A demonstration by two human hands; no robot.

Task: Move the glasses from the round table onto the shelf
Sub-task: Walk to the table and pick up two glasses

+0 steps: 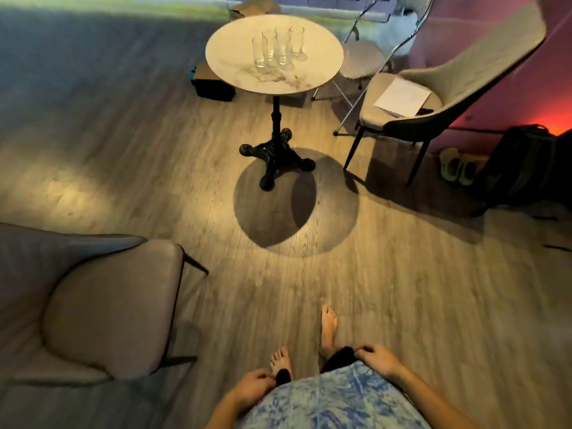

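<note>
Standing on a round tabletop (229, 54) in the upper centre of the frame, a tight cluster of tall clear glasses (259, 54) is seen, all upright and just beside one another. The tabletop is carried on a black pedestal base (274, 156) set on the wooden floor (154, 181).

Both hands are held low at the bottom edge of the frame, well apart from the glasses. The left hand (252, 388) is lowered at the lower centre, back upward, with its fingers curled toward the hem of dark shorts (337, 360). The right hand (377, 362) is placed to the right of it, wrist bent, fingertips laid on the same dark cloth. On each hand the grip is drawn in, but whether cloth is pinched cannot be told. Both forearms are angled in from the bottom corners beside a blue patterned shirt (334, 400).

Two bare feet (328, 328) are planted on the floor just above the hands. A grey chair (108, 311) is seen at lower left, and a beige chair (464, 66) bearing a sheet of paper (402, 97) at upper right.
</note>
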